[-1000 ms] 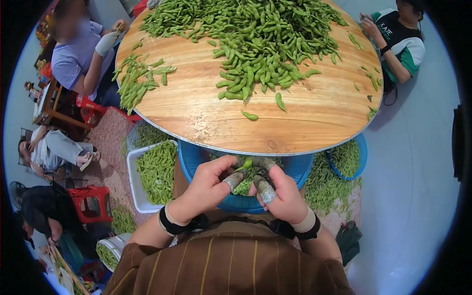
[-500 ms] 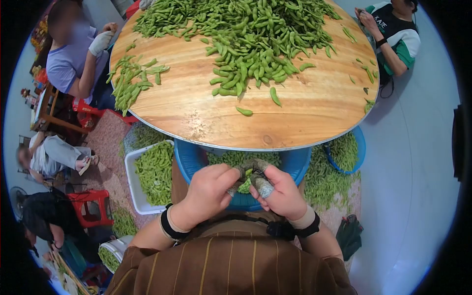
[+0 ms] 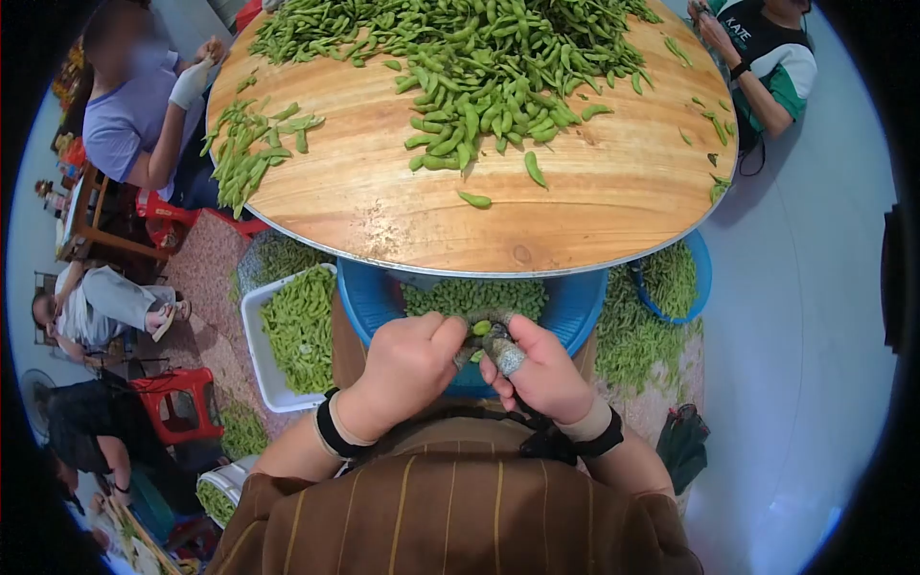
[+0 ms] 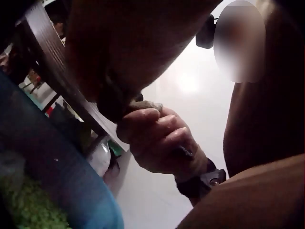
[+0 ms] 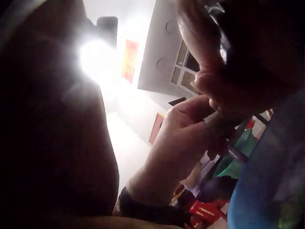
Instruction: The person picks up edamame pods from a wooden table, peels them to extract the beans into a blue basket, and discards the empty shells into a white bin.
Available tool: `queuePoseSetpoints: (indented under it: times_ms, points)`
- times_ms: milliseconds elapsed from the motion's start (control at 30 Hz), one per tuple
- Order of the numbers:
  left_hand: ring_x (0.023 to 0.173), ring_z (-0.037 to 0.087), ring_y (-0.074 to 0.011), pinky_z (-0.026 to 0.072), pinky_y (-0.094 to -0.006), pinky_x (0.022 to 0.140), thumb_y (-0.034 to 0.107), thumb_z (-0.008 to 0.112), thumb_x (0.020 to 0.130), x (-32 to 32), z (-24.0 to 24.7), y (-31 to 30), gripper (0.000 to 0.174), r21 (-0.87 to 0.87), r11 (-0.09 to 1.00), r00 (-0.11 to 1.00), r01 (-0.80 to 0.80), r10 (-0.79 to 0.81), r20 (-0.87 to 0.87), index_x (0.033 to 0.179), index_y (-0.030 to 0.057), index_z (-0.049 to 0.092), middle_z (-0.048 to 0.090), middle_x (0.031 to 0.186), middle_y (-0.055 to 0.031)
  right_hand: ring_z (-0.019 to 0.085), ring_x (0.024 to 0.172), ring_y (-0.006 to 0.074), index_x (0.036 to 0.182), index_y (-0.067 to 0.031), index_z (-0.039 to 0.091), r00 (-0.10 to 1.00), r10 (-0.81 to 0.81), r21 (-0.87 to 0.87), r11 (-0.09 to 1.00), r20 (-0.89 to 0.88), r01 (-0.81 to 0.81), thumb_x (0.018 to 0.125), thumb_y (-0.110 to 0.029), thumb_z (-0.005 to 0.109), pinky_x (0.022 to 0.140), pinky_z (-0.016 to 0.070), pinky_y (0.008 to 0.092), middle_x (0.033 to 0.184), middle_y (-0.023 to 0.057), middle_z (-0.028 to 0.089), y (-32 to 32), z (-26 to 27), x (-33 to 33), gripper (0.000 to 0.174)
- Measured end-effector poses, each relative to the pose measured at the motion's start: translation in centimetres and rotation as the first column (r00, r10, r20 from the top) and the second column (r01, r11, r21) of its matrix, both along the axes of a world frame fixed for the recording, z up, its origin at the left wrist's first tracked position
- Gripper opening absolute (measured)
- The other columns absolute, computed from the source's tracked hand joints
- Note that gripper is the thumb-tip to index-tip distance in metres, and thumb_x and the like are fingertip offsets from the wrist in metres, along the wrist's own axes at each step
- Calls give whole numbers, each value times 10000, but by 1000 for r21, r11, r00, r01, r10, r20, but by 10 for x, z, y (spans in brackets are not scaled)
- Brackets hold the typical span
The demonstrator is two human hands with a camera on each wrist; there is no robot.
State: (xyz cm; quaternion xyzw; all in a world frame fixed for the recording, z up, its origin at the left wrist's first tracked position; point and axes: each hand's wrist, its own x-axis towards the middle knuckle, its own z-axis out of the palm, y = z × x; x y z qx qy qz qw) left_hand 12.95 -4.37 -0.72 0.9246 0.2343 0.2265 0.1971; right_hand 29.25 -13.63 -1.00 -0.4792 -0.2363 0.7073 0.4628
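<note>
In the head view my left hand (image 3: 407, 359) and right hand (image 3: 546, 372) meet over a blue tub (image 3: 359, 297). Between their fingertips shows a green edamame pod (image 3: 481, 328), pinched from both sides and partly covered by the fingers. Grey, worn wraps cover the right thumb (image 3: 508, 356) and other fingertips. Shelled green beans (image 3: 474, 299) lie in the tub under the hands. Curled fingers of the right hand (image 4: 159, 138) appear in the left wrist view; the left hand (image 5: 178, 138) shows in the right wrist view, where the pod is hidden.
A round wooden table (image 3: 383, 225) holds a large heap of edamame pods (image 3: 498, 67) just beyond the tub. On the left stands a white bin (image 3: 251, 321) of pods; on the right, a blue basket (image 3: 707, 278) lies among pods on the floor. Two people sit across the table.
The bright pod held up between the hands a second ago is now mostly covered by fingers. My left hand has turned over, its back now upward, and the head view has shifted slightly.
</note>
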Motion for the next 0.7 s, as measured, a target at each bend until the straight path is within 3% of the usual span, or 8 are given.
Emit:
queuePoseSetpoints:
  times_ms: [67, 200, 400, 467, 600, 633, 667, 700]
  points:
    - [558, 551, -265, 455, -365, 498, 33, 618, 647, 1, -4, -2, 216, 148, 989, 997, -12, 23, -74, 849, 35, 539, 482, 644, -78, 483, 554, 58, 1182, -68, 479, 999, -6, -14, 1000, 46, 6, 885, -7, 408, 449, 446, 210, 762, 12, 557, 0, -2, -1, 311]
    - [565, 546, -257, 450, -372, 504, 37, 594, 680, 3, -15, -8, 195, 181, 981, 979, -70, 103, -178, 864, 24, 530, 470, 649, -81, 485, 555, 58, 1159, -68, 497, 994, -16, -33, 999, 106, 19, 883, -1, 401, 446, 438, 205, 754, 10, 561, 2, 1, -4, 300]
    - [679, 575, -319, 469, -394, 575, 64, 567, 764, -5, -20, -3, 161, -136, 991, 998, -13, 5, -58, 916, 16, 544, 535, 734, -140, 475, 532, 56, 1151, -77, 526, 1000, -9, -72, 997, -11, 8, 885, 1, 389, 436, 408, 192, 734, -1, 560, -2, -8, 0, 309]
    - [738, 577, -364, 477, -401, 603, 57, 537, 779, -6, -26, -2, 167, -319, 947, 992, 28, 14, 128, 938, 10, 561, 577, 813, -184, 462, 515, 52, 1162, -77, 527, 1000, -27, -67, 997, -15, 26, 897, -2, 399, 428, 393, 192, 732, -7, 558, -3, -8, -2, 304]
    - [669, 596, -274, 470, -334, 563, 65, 508, 845, -8, -32, -9, 124, -504, 863, 989, -33, 103, 111, 935, 11, 573, 606, 788, -145, 447, 496, 49, 1175, -74, 522, 985, -7, 2, 1000, 174, 7, 910, -27, 424, 420, 383, 196, 727, -9, 552, -7, -13, -5, 287]
    - [631, 575, -206, 452, -293, 544, 95, 493, 886, -9, -33, -9, 123, -832, 555, 975, -15, 193, 111, 934, 16, 573, 598, 758, -101, 445, 494, 47, 1167, -69, 523, 982, -5, 15, 1000, 191, 3, 907, -38, 443, 419, 381, 196, 725, -10, 548, -7, -13, -5, 273]
    - [592, 553, -138, 434, -252, 525, 125, 477, 928, -10, -33, -9, 141, -990, 137, 959, 34, 274, 71, 934, 22, 574, 590, 728, -57, 442, 491, 45, 1158, -63, 524, 978, -4, 29, 1000, 207, -2, 905, -49, 462, 419, 379, 195, 722, -10, 544, -7, -13, -4, 261]
    - [592, 553, -138, 434, -252, 525, 125, 477, 928, -13, -34, -6, 141, -990, 137, 959, 34, 274, 71, 934, 22, 574, 590, 728, -57, 442, 491, 45, 1158, -63, 524, 978, -4, 29, 1000, 207, -2, 905, -49, 462, 419, 379, 195, 722, -10, 544, -6, -13, -3, 261]
